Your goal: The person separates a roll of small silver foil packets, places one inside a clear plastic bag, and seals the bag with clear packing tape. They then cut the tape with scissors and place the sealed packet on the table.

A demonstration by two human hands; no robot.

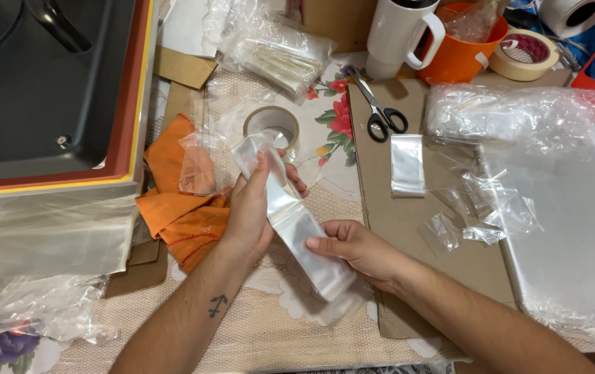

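Here I see both hands working on one long clear plastic sleeve [290,215], which is held slanted above the woven table mat [256,325], its upper end near the roll of clear tape [273,126] and its lower end toward the person's body. I judge that it is kept in the air and stretched between the two hands so that the thin film stays flat and does not fold on itself.

The left hand [252,208] is turned on its side and closed loosely around the upper half of the sleeve; the thumb lies on top of the film and the fingers curl behind it, so it is a soft grip, not a fist. The right hand [353,249] holds the lower half: the fingers are bent, the fingertips press the edge of the film from the side, and the palm is half open. I cannot tell if the thumb is under the film.

Just beside the left hand lies an orange cloth [180,218], partly under a small clear bag. On the brown cardboard sheet [408,221], to the right of the right hand, a shorter clear sleeve [407,165] lies flat, and black-handled scissors [378,111] are above it. A large stack of clear bags [567,208] is at the far right, well apart from both hands.
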